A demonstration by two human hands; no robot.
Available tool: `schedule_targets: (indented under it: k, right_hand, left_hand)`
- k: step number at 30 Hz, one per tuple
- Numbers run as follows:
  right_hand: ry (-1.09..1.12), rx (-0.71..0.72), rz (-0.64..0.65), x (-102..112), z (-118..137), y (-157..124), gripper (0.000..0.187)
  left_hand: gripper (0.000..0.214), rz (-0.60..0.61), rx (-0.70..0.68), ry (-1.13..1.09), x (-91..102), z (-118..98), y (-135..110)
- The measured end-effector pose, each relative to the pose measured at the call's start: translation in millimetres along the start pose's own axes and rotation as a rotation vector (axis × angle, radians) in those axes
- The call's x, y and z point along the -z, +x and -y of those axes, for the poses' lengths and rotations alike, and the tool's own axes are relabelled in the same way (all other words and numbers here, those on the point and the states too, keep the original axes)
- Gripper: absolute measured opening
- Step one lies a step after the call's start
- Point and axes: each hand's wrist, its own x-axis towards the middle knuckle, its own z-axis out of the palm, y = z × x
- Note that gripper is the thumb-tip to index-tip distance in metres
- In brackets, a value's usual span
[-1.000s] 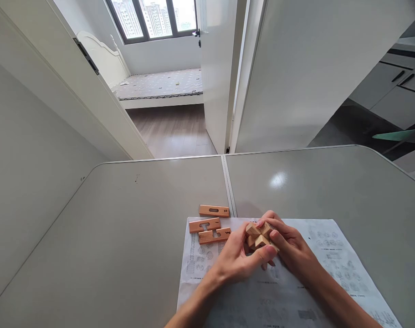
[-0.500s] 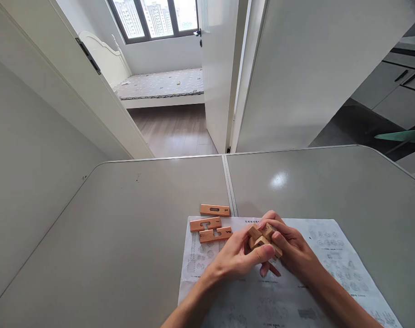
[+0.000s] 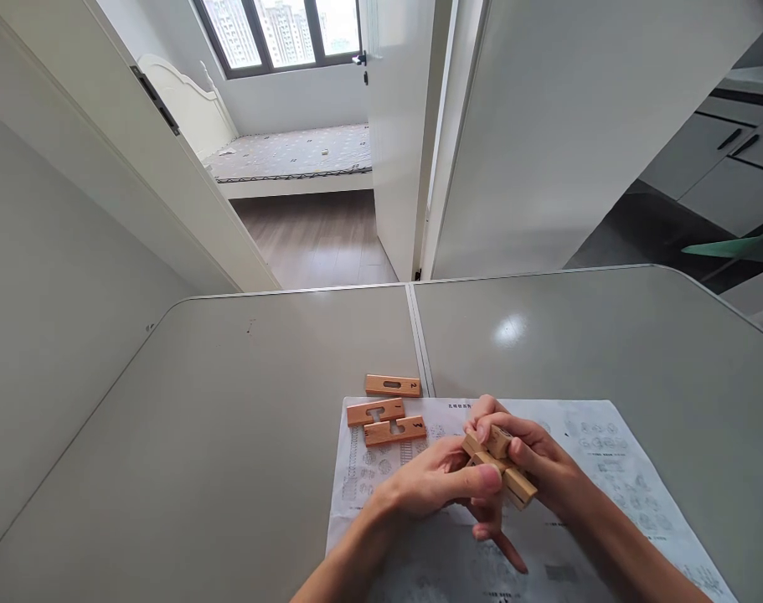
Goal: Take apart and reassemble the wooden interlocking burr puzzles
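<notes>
Both my hands hold a small cluster of interlocked wooden puzzle pieces just above a printed instruction sheet. My left hand pinches it from the left, thumb on top. My right hand wraps it from the right, fingers curled over the top. One wooden bar sticks out toward me at the lower right. Three loose flat notched wooden pieces lie to the left: one on the bare table, two on the sheet's top left corner.
The grey folding table has a centre seam running away from me. Beyond it stand a white wall, an open door and a room with a bed under a window. Dark cabinets show at the right.
The wooden cluster and both hands have come lower and nearer to me, and the cluster has turned so that one bar now pokes out at the lower right.
</notes>
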Motion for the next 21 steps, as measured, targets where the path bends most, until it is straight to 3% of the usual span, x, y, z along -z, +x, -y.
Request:
schedule_targets:
  k: [7, 16, 21]
  right_hand:
    - [-0.034, 0.016, 0.040, 4, -6, -2, 0.037]
    - [-0.091, 0.024, -0.027, -1, -3, -1, 0.044]
    - [-0.042, 0.000, -0.055, -6, 1, 3, 0.047]
  left_hand:
    - [0.054, 0.043, 0.038, -0.046, -0.4, 1, -2]
    - [0.059, 0.038, 0.127, -0.109, -3.4, -2, -4]
    - [0.059, 0.030, 0.036, -0.118, -3.1, 4, 0]
